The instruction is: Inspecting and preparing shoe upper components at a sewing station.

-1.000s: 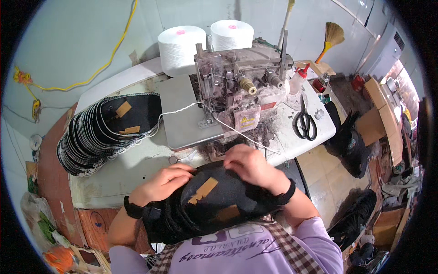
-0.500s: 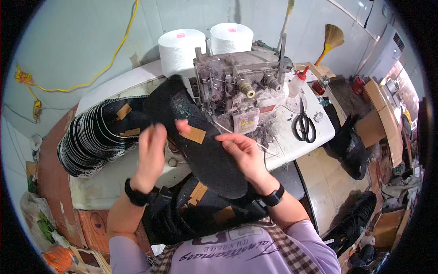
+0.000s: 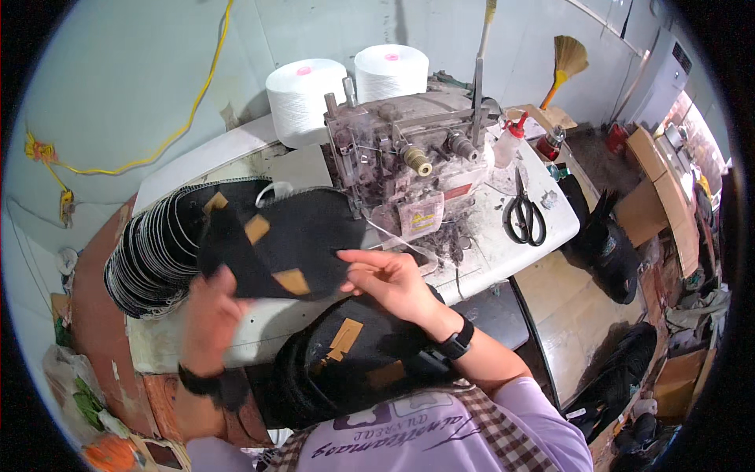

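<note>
Fingers (image 3: pixel 366 258) Touched a Black Rounded Piece (image 3: pixel 303 224) Left of the Sewing Machine (image 3: pixel 409 130)

In the head view, the right hand (image 3: pixel 397 289) was just on the near side of the machine. Its index fingertip lay on the right part of the black piece, with the thumb just below; I could not tell whether they were clamped on it. Farther left of the machine, the left hand (image 3: pixel 208 315) was at the piece's lower left edge, too blurred for me to tell whether its fingers were apart or together. The piece was tilted up and showed two tan patches (image 3: pixel 256 229).

Beyond its left end, well to the left of the machine, a stack of black pieces with white-stitched edges (image 3: pixel 153 256) leaned over in a fanned row. On the machine's near side, a pile of black pieces (image 3: pixel 401 342) rested close against the person's shirt (image 3: pixel 503 440). Two white thread cones (image 3: pixel 307 102) stood behind the machine, toward its left. To its right, black scissors (image 3: pixel 523 219) lay on the white table (image 3: pixel 491 263), near a red-capped bottle (image 3: pixel 509 147).
</note>
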{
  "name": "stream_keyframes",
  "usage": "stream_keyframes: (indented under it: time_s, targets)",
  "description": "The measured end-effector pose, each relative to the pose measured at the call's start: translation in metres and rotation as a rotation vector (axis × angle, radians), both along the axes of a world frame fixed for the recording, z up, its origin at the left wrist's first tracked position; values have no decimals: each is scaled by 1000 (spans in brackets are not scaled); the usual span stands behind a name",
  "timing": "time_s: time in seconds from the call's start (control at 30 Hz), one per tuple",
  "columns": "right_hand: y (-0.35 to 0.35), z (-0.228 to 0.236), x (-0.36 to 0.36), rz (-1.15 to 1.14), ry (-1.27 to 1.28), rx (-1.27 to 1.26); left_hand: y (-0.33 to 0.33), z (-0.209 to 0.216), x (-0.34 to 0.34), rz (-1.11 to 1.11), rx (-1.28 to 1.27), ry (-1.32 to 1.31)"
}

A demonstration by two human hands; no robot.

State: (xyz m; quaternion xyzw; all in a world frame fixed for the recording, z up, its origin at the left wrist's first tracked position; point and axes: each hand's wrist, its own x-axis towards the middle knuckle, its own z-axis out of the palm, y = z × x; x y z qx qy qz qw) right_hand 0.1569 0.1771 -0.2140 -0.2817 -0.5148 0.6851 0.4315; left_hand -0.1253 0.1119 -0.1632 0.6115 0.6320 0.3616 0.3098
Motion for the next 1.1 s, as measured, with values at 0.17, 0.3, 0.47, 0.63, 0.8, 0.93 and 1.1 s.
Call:
stream_keyframes:
  time_s: [0.17, 0.3, 0.47, 0.63, 0.8, 0.93, 1.1]
  targets:
    - [-5, -12, 10, -156, -163, 332, -30, 10, 69, -196, -4, -421]
    - [-14, 2, 25, -180, -355, 552, -6, 5, 76, -548, 222, 100]
    - [-22, 15, 34, -234, -423, 744, 24, 2, 78, -470, 521, 499]
    - [-26, 10, 24, -295, -574, 1045, 17, 22, 80, -476, 311, 148]
    - [-21, -7, 16, -407, -578, 961, 19, 25, 86, -383, -135, -816]
    - [-9, -12, 23, -489, -671, 1019, 42, 18, 82, -345, -352, -1272]
    - [-5, -14, 27, -397, -541, 959, 72, 12, 67, -196, 105, -239]
